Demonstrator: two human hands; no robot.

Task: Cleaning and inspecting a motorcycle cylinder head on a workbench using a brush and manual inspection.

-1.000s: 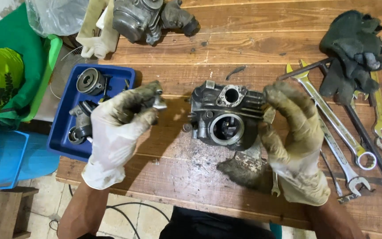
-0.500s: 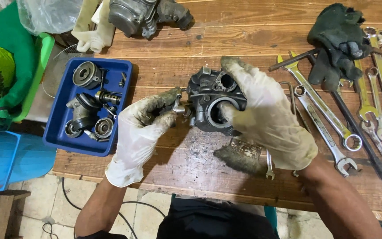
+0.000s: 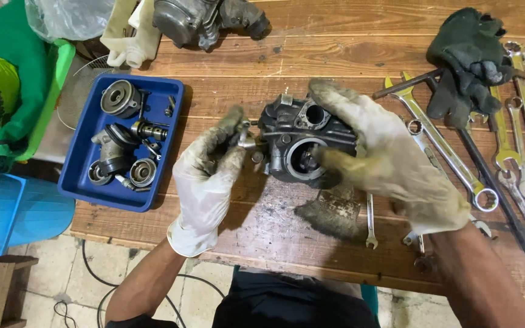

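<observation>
Carb body (image 3: 302, 143) is held up just off the tabletop (image 3: 335, 42), middle of the frame, round bore turned toward the camera. It's gripped by the right hand (image 3: 390, 164), fingers wrapped over the top and right side, thumb down by the bore. A small metal fitting (image 3: 245, 141) is pinched in the left hand (image 3: 211, 176) fingertips, right at the left side of the body, touching or nearly so; hard to tell whether it's seated. Both gloves are grimy.

Step in hand looks like that little fitting being worked at the body's left side. Whether it's going in or coming out can't be told. Either way, the body would need to be kept steady and the part kept square to its hole, since a greasy glove grip could let it slip.

Blue tray (image 3: 174, 91) with other removed parts is seen at the left, a second carb (image 3: 208, 18) at the top, a wire brush (image 3: 332, 212) just below the body, and wrenches (image 3: 445, 146) plus a dark glove (image 3: 466, 54) spread out on the right.
</observation>
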